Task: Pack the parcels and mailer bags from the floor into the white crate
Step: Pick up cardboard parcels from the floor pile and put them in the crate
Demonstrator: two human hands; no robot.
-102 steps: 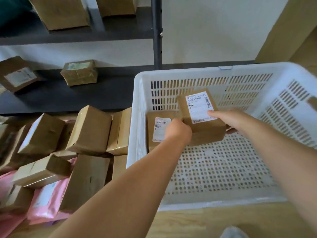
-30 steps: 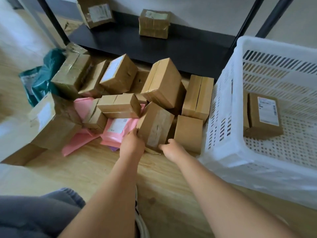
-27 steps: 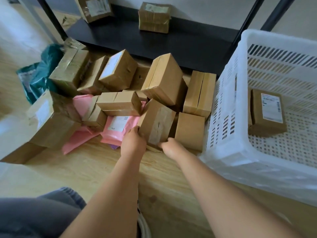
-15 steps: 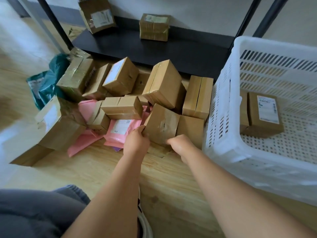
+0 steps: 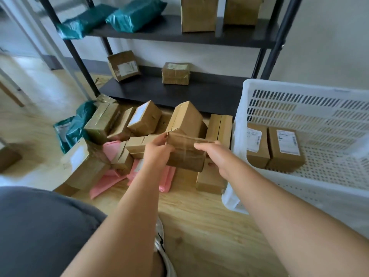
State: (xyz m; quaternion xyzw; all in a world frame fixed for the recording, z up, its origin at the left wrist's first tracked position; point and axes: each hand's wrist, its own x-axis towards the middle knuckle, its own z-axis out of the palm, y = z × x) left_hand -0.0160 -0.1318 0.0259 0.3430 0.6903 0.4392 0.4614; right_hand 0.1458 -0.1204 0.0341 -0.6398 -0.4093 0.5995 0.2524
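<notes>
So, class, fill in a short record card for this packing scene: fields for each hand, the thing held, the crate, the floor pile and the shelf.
left hand: grips the left end of the box
right hand: grips its right end
box: brown, taped, held above the pile
crate: white, right of the pile; two labelled boxes inside, side by side
floor pile: brown boxes, pink mailers, a green mailer at the left
shelf: black, behind the pile
</notes>
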